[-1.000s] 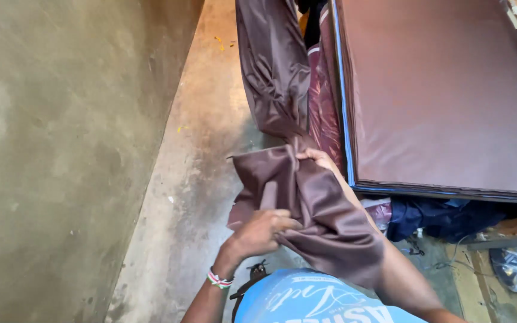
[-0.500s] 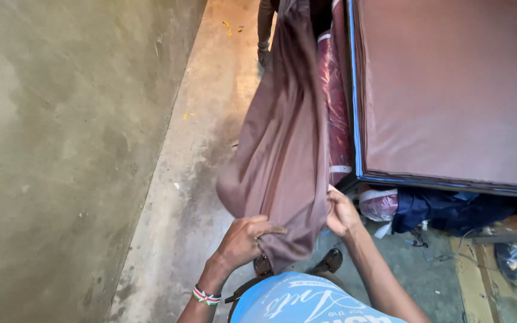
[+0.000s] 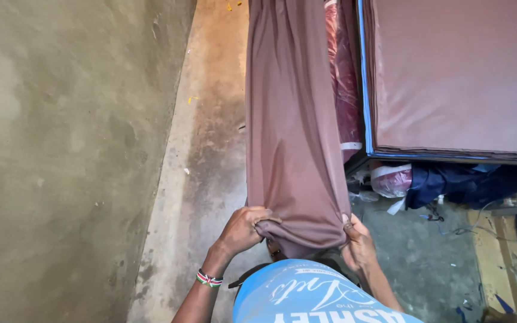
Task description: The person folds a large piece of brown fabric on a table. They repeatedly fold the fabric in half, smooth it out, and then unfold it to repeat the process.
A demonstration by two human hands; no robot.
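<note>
Concrete wall [image 3: 61,149] fills the left, with a strip of stained concrete floor [image 3: 204,179] beside it, bare but for a few scraps. The left hand [image 3: 243,230], a beaded bracelet [image 3: 209,279] at its wrist, is closed tight on the near left corner of a brown cloth [image 3: 291,131]. The cloth hangs stretched from the far top of the view down to the person's body, in long soft folds; it looks light, limp and a little smooth, so it should drape and slide rather than hold shape. Gathered corners or the hem seem the surest places to take hold. The right hand [image 3: 359,245] is clenched on the near right corner. Right of the cloth, plastic-wrapped maroon rolls [image 3: 342,90] stand touching a stack of brown sheets with a blue edge [image 3: 462,78] on the worktop; dark bundles [image 3: 462,185] crowd beneath. Open room lies to the left.
</note>
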